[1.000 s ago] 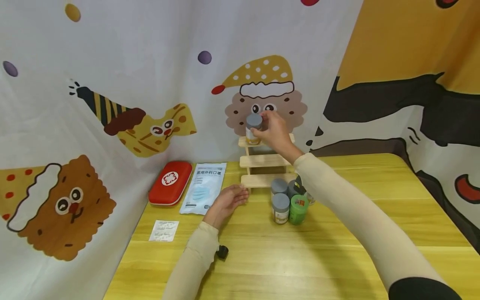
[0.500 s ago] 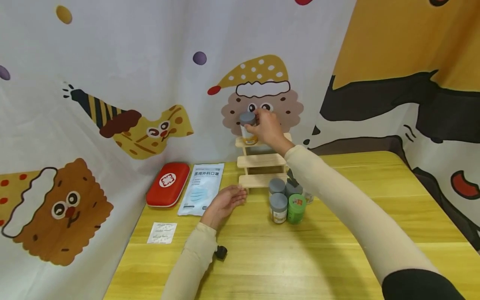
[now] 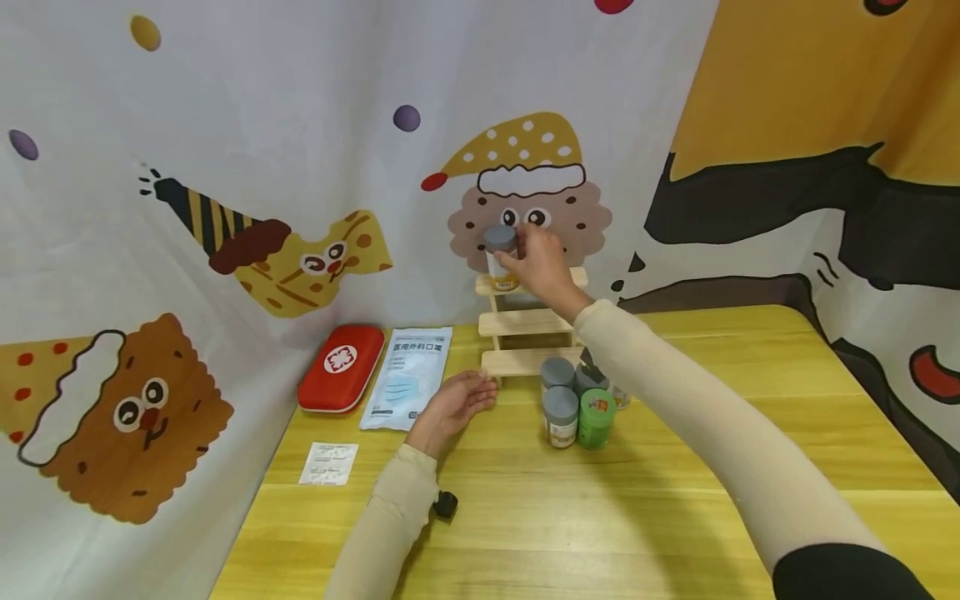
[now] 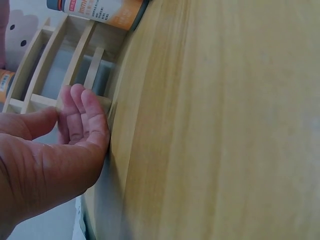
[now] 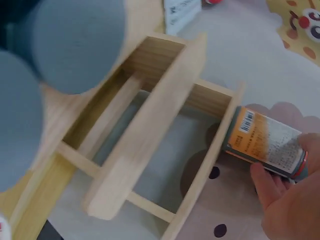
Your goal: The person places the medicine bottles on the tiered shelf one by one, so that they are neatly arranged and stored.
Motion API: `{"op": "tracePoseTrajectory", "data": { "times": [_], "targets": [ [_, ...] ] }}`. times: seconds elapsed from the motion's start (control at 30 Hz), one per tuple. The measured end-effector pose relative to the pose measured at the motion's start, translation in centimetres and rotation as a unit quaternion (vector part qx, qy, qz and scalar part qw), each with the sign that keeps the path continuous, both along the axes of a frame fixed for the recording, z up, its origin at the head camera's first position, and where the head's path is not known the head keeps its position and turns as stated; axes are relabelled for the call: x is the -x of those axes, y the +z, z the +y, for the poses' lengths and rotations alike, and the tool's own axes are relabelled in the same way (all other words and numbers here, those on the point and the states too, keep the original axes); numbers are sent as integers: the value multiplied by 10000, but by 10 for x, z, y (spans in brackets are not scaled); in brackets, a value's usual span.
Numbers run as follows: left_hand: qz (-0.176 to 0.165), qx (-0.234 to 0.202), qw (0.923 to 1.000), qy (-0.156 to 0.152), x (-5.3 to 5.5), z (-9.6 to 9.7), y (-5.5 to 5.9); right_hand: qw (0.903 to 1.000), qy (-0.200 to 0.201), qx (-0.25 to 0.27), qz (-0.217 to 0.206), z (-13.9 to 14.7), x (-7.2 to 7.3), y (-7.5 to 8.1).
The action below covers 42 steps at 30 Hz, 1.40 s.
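A three-tier wooden rack (image 3: 525, 361) stands against the back curtain. At the left end of its top tier is a grey-lidded pill bottle (image 3: 501, 268) with an orange and white label. My right hand (image 3: 546, 265) grips it from the right, thumb in front. In the right wrist view, the bottle's base (image 5: 231, 134) meets the top board. My left hand (image 3: 452, 406) is at the left end of the lowest tier, thumb and fingers pinching its corner; the exact contact is partly hidden behind the fingers (image 4: 92, 112).
Several grey-lidded bottles (image 3: 560, 414) and a green-lidded one (image 3: 597, 418) cluster before the rack's right side. On the left lie a red first-aid case (image 3: 341, 367), a mask packet (image 3: 408, 375) and a small white packet (image 3: 328, 463). A patterned curtain (image 3: 262, 100) hangs behind.
The right hand has shifted the bottle slightly left along the top tier over the last second. My left hand has stayed at the rack's lower corner.
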State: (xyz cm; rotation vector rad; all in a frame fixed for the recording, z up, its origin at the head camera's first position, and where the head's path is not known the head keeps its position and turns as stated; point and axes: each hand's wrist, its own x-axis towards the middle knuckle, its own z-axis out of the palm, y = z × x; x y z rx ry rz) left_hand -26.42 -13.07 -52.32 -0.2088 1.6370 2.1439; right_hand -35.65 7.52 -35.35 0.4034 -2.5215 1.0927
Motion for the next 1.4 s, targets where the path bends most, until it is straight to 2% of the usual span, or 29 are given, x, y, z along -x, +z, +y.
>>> {"op": "tracePoseTrajectory", "data": {
  "times": [0.23, 0.47, 0.67, 1.07, 1.4],
  "targets": [
    [-3, 15, 10000, -48, 1, 0, -1, 9997, -120, -63, -227, 12, -12, -17],
    [39, 52, 9999, -90, 1, -1, -1, 9989, -225, -162, -373, 32, -22, -24],
    [34, 82, 10000, -20, 2, -1, -2, 9987, -56, -270, -439, 52, -32, -30],
    [53, 38, 10000, -3, 0, 0, -3, 9948, 450, -601, -691, 103, -71, -52],
    [46, -22, 10000, 51, 0, 2, -2, 9893, 791, -838, -893, 126, -102, -55]
  ]
}}
